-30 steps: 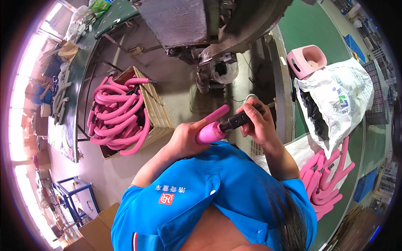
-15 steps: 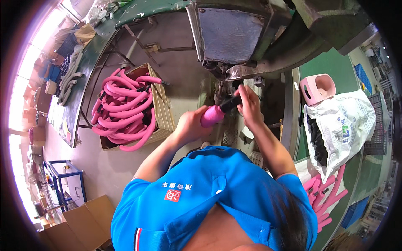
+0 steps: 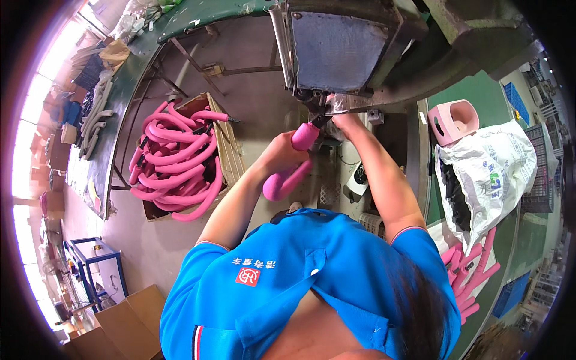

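My left hand (image 3: pixel 282 153) is closed round a curved tube with a pink foam sleeve (image 3: pixel 305 137). The tube's bent lower part (image 3: pixel 281 185) hangs below that hand. At its upper end a black end piece (image 3: pixel 322 120) sits at the working head of a press-like machine (image 3: pixel 317 102). My right hand (image 3: pixel 348 125) is beside this end, close against the machine, its fingers drawn in and partly hidden. What they hold, if anything, does not show.
A cardboard box (image 3: pixel 231 150) full of pink foam-covered tubes stands at left. On the right-hand green bench (image 3: pixel 441 96) are a pink plastic part (image 3: pixel 454 122), a white sack (image 3: pixel 495 174) of black pieces and more pink tubes (image 3: pixel 474 270). The machine's heavy body (image 3: pixel 339 51) overhangs my hands.
Both hands have moved up toward the machine, bringing the black end piece to its working head. My right hand's fingers, spread before, are now drawn in. The tube's lower bend has come into sight.
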A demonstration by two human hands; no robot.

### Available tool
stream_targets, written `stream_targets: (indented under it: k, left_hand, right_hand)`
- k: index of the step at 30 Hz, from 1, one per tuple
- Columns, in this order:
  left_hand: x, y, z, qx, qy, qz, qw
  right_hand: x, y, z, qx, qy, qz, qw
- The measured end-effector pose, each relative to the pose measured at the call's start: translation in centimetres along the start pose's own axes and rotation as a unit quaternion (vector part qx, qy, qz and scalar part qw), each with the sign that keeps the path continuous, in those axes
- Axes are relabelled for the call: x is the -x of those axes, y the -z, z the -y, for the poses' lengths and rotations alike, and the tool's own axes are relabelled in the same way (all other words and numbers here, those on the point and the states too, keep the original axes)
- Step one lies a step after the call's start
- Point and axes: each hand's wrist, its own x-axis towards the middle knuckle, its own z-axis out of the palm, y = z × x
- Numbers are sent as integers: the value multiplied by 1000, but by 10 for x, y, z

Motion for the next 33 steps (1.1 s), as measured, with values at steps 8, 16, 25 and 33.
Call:
stream_targets:
  k: [8, 16, 25, 33]
  left_hand:
    - [17, 21, 33, -95, -113, -51, 988]
    - [31, 14, 46, -169, -26, -72, 983]
    - [23, 30, 44, -181, -45, -21, 982]
    - [16, 39, 48, -209, -48, 9, 977]
  right_hand:
    - [5, 33, -58, -159, -278, -20, 947]
    - [-1, -14, -106, 216, -150, -15, 965]
    - [-24, -28, -85, 284, -274, 136, 909]
    - [2, -1, -97, 148, -354, 226, 896]
